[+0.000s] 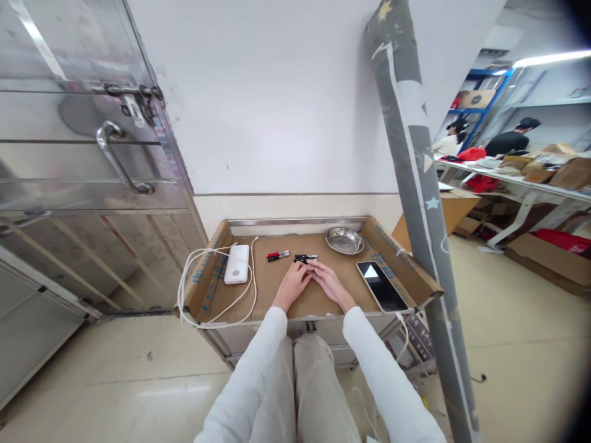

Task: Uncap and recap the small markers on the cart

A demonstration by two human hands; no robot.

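My left hand (pixel 292 284) and my right hand (pixel 329 282) meet at the middle of a cardboard-lined tray table (pixel 277 286). Their fingertips pinch together on a small dark object (pixel 308 266) that I cannot make out. Just beyond the fingers lies a black pen-like piece (pixel 305 256). A red and black pen (pixel 277 255) lies to its left. Both arms wear white sleeves.
A white power bank (pixel 237 264) with a looping white cable (pixel 194 289) lies at the left. A metal dish (pixel 345 240) sits at the back right, a phone (pixel 381 286) at the right. A grey rolled mat (pixel 415 166) leans beside the table. People work at distant tables.
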